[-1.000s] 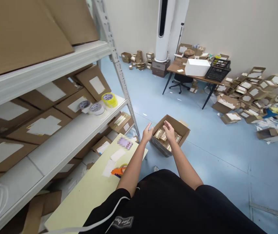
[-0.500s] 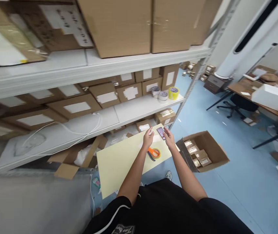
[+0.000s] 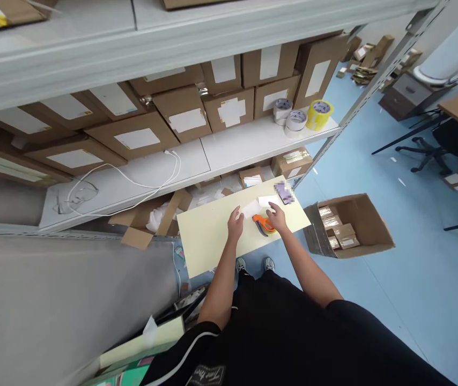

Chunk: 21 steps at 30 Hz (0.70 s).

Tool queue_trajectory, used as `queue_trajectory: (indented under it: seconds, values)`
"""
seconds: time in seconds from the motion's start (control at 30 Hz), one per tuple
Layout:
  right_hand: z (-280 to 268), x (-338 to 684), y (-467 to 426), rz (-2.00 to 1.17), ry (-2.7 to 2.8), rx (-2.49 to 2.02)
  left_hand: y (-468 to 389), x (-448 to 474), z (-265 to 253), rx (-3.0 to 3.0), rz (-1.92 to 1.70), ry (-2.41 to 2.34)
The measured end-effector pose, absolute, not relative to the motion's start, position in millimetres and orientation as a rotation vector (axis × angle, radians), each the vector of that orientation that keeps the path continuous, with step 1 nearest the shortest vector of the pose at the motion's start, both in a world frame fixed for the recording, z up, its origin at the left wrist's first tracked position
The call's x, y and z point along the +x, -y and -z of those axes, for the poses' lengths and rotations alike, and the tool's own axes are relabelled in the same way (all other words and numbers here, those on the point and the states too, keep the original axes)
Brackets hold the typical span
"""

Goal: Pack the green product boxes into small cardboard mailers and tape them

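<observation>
Both hands are over a pale yellow board table. My left hand point(image 3: 235, 225) is open, thumb and fingers apart, just left of a white paper slip point(image 3: 251, 209); whether it touches the slip I cannot tell. My right hand point(image 3: 278, 219) is also open, its fingertips close to a second white slip point(image 3: 268, 201). Between the hands lies an orange tape dispenser point(image 3: 261, 221) with a dark blue handle and yellow tape, partly beside the right fingers. A phone point(image 3: 284, 192), its screen blurred out, lies at the table's far right corner.
The table point(image 3: 202, 236) stands before a grey shelf with labelled cartons point(image 3: 189, 119). Tape rolls point(image 3: 319, 114) and a white cable point(image 3: 132, 185) lie on the shelf. An open carton point(image 3: 374, 225) holding small boxes stands on the floor at right. Another open carton point(image 3: 164, 217) is below the shelf.
My view has tilted down, so both feet now show. My right hand has moved from beside the phone to near the white slip and dispenser. The left hand stays open.
</observation>
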State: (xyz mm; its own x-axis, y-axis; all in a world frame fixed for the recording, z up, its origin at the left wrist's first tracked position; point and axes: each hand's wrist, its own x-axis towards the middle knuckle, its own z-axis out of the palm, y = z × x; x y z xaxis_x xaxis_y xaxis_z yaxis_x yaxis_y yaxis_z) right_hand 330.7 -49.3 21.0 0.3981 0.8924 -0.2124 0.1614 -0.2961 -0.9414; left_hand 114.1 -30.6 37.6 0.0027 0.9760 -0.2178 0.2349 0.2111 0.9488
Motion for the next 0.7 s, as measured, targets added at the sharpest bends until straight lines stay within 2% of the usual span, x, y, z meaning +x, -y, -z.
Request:
queue_trajectory:
  seconds: [0.17, 0.4, 0.7]
  values:
    - [37, 340, 70, -1.167, 1.015, -1.974, 61, 130, -11, 1.171, -0.782, -1.522]
    - [98, 320, 103, -1.252, 1.282, -1.921, 116, 121, 11, 1.114, -0.745, -1.652]
    - [98, 334, 105, -1.333, 0.894, -2.032, 149, 126, 9, 0.965, -0.713, -1.584]
